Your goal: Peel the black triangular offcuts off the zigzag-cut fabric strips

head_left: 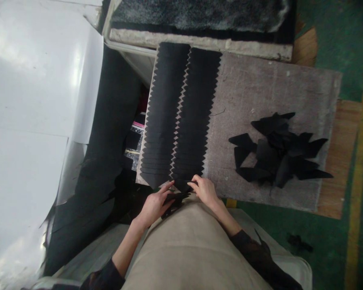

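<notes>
Two long rows of overlapping black fabric-like pieces with zigzag edges, a left row (165, 108) and a right row (196, 108), lie on a greyish-brown board (236, 92). At the near end of the rows, my left hand (155, 205) is closed around a few loose black pieces (177, 197), its index finger reaching to the left row's end. My right hand (204, 191) pinches the edge of a black piece at the right row's near end. A loose heap of similar black pieces (280, 155) lies on the board to the right.
White sheeting (39, 80) and dark sheet material (109, 108) stand at the left. A tray (199, 38) holding dark, fuzzy material is beyond the board. Plywood (341, 161) shows under the board's right side, above a green floor (329, 237) with a yellow line (358, 173).
</notes>
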Tool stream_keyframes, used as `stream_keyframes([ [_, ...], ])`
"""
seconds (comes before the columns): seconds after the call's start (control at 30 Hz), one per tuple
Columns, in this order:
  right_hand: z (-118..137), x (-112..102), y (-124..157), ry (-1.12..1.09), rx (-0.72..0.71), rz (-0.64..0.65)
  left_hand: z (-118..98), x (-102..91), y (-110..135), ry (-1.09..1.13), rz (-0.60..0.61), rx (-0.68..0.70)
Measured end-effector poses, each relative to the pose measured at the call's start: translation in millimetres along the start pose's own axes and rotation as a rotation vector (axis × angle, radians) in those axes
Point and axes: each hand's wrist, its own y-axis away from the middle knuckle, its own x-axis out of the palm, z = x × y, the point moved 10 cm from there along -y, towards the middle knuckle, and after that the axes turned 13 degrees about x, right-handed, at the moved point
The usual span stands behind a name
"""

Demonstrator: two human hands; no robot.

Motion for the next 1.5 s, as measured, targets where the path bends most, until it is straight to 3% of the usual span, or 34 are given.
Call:
stream_keyframes([
  [0.33, -33, -11, 3, -0.015, 0.161, -0.045, 6, 1.1, 0, -0.039, -0.009, -0.028],
  [0.8, -39, -10, 1, 0.058, 0.234, -0.059, 10, 2.0, 0, -0.049, -0.004, -0.064],
  [1.23, -47, -35, 16, 0.191, 0.265, -0.214, 15, -4.0, 1, 0.079, -0.086, -0.055],
  [1.33, -18, -48, 21, 0.167, 0.119, -0.358, 21, -3.9, 2, 0.117, -0.111, -0.049],
  [1.43, 39, -48, 26, 0.199, -0.287, -0.537, 30, -0.2, 2, 0.147, -0.144, -0.04],
  [1.5, 58, -39, 20, 0.248, -0.446, -0.583, 39, 4.2, -1, 0.201, -0.148, -0.064],
])
